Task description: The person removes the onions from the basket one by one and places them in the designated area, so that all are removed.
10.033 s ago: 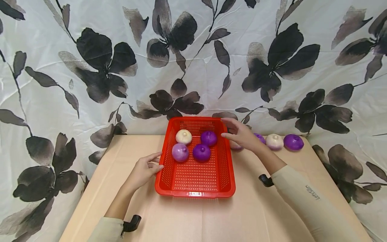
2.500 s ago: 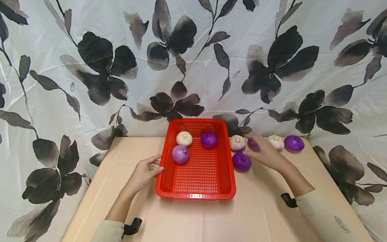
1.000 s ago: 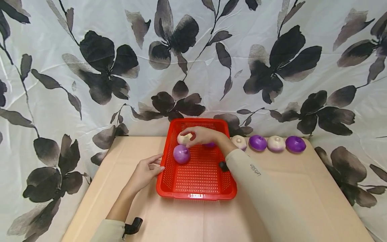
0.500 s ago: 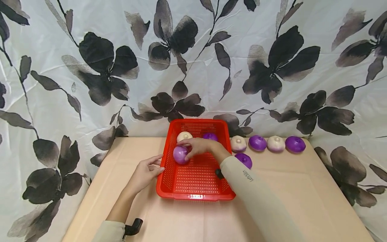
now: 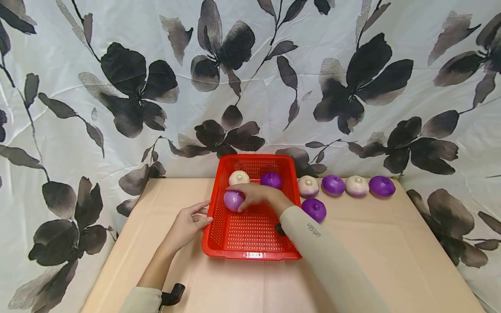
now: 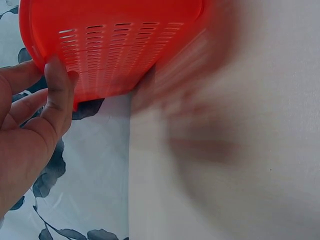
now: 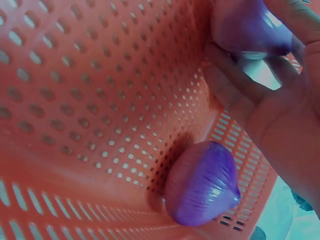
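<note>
The red plastic basket [image 5: 252,253] stands on the table, its left rim between the thumb and fingers of my left hand [image 5: 190,224]. In the left wrist view those fingers [image 6: 59,95] lie against the perforated outer wall. My right hand [image 5: 256,194] reaches into the basket and grips a glossy light purple onion [image 5: 233,201], thumb and fingers round its sides. The right wrist view has this onion [image 7: 247,27] at its top edge, partly hidden by the fingers. Behind it in the basket sit a white onion [image 5: 238,177] and a dark purple onion [image 5: 271,180].
Right of the basket, a row along the table's back edge holds a whitish onion [image 5: 308,186], a purple onion [image 5: 333,185], another white onion [image 5: 357,186] and a dark purple one [image 5: 382,186]. One more purple onion [image 5: 314,210] lies in front. A floral curtain [image 5: 282,100] hangs behind.
A dark purple onion went from the basket to the table on the right. My right hand then left the row and came back into the basket, onto the light purple onion. My left hand stayed.
</note>
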The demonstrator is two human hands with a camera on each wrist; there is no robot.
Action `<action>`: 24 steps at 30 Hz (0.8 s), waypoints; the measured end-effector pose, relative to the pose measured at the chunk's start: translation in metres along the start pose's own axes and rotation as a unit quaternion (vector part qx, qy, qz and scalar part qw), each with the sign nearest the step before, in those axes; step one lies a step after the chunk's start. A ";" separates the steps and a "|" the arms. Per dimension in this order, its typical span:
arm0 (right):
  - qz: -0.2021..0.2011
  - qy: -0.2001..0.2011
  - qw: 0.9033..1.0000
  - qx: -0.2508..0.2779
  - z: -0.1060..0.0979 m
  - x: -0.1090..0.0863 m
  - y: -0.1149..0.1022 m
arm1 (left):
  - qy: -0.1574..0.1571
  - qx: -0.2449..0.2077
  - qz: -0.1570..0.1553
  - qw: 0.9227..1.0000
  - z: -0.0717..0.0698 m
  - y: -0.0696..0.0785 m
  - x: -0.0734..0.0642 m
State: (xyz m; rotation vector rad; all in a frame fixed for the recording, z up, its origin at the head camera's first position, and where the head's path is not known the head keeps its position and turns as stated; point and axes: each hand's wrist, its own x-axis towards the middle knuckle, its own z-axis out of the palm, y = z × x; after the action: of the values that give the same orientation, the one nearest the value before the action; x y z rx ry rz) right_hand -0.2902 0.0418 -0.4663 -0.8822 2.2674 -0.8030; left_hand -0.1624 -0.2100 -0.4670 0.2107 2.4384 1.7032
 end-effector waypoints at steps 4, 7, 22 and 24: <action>-0.008 0.007 1.000 -0.001 0.003 0.002 0.001 | -0.001 -0.002 0.002 1.000 -0.001 0.000 -0.001; -0.014 0.015 1.000 -0.008 0.004 0.003 0.001 | -0.002 -0.005 0.006 1.000 -0.001 -0.001 -0.001; -0.015 0.035 0.999 -0.008 -0.007 -0.007 -0.005 | 0.002 0.005 0.004 1.000 0.000 0.002 -0.001; -0.014 0.033 0.999 -0.010 -0.011 -0.011 -0.008 | 0.003 0.006 0.004 1.000 0.000 0.002 -0.001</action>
State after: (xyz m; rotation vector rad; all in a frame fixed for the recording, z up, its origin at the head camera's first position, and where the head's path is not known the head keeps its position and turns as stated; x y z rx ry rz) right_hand -0.2875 0.0484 -0.4501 -0.9111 2.3293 -0.8358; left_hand -0.1616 -0.2093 -0.4650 0.2187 2.4561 1.6946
